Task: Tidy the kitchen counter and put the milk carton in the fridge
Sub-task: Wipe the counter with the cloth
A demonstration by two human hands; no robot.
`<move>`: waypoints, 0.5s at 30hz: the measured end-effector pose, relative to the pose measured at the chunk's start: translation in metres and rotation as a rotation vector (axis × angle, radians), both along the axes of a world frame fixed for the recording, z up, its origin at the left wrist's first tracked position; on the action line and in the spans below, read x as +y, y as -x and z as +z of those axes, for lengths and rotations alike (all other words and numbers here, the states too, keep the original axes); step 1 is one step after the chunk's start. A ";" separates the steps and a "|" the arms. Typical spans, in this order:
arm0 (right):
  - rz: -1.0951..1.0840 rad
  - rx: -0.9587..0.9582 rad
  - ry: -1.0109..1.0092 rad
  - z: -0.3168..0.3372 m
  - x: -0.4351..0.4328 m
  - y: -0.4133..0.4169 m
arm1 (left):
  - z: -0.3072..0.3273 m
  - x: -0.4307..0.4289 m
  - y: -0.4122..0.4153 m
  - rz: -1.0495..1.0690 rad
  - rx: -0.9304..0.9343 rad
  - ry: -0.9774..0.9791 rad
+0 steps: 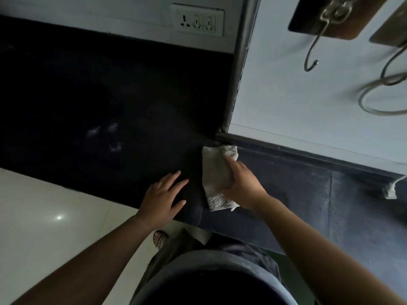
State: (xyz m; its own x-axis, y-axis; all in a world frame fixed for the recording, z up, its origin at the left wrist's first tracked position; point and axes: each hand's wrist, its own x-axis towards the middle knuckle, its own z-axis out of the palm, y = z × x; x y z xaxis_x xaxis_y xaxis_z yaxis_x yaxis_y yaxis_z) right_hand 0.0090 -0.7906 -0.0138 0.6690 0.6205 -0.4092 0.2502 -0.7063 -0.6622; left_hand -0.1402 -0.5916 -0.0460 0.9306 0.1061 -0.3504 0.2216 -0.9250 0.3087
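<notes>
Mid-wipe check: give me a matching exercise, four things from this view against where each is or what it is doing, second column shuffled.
1. left hand
2. right hand
3. socket
4. hook

a. hangs on the pale panel at the top right
b. on the wall behind the counter
c. presses the cloth
d. flat on the counter, fingers straight

Pairs: 1-d, 2-c, 3-b, 4-a.
</notes>
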 end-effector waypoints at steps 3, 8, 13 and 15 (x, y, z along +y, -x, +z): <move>-0.005 -0.119 0.025 -0.006 -0.002 -0.004 | 0.000 -0.001 0.000 0.001 -0.001 0.006; -0.040 -0.339 -0.165 -0.008 0.004 0.000 | 0.010 0.005 -0.003 0.131 -0.032 0.166; -0.172 -0.035 -0.363 0.022 0.044 0.006 | 0.029 0.034 -0.004 0.255 -0.107 0.216; -0.240 -0.014 -0.363 0.027 0.070 0.009 | 0.036 0.053 -0.002 0.280 -0.140 0.222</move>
State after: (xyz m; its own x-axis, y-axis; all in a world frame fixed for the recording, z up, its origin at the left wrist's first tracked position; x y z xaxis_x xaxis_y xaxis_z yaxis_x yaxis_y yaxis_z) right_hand 0.0004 -0.7206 0.0130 0.8158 0.5487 -0.1830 0.1179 -0.4675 -0.8761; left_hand -0.1385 -0.5384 -0.0097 0.9167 0.2990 -0.2649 0.3979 -0.7417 0.5400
